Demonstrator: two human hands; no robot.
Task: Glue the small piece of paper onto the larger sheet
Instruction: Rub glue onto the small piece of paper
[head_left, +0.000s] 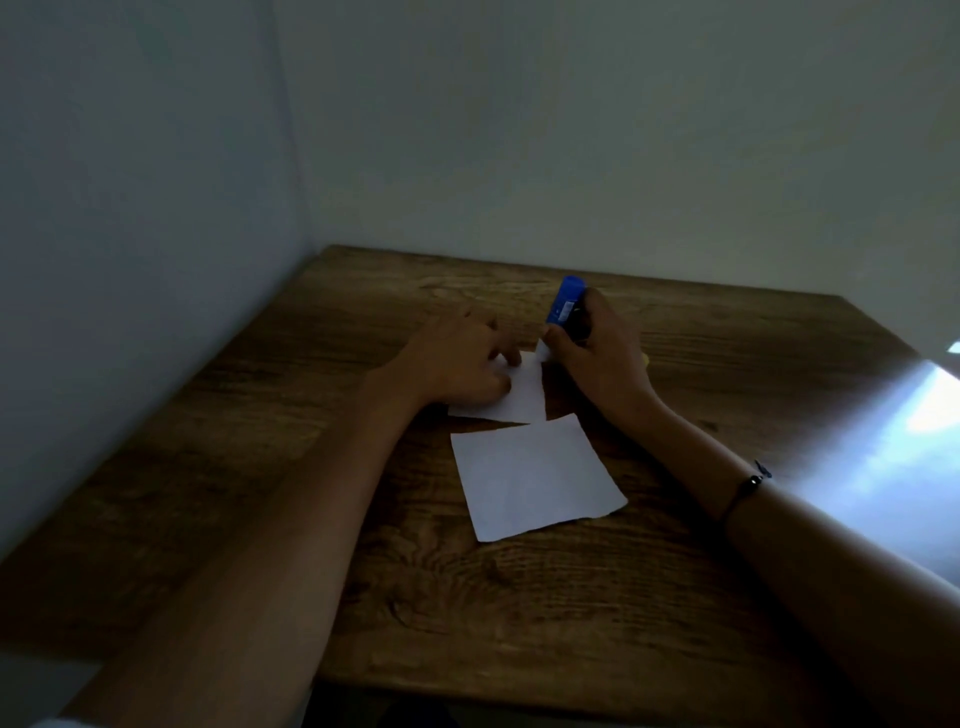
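Observation:
A small white piece of paper (524, 393) lies on the wooden table (519, 597), just beyond the larger white sheet (535, 480). My left hand (457, 358) presses flat on the small piece's left part, fingers spread. A blue glue stick (563, 301) is gripped in my right hand (597, 353), tilted with its white tip down on the small piece's far right corner. The two papers lie close together, nearly touching at one corner.
The table stands in a corner, with pale walls to the left and behind. A bright patch of light falls on the table's right side (893, 431). Something small and yellow (645, 358) peeks out behind my right hand.

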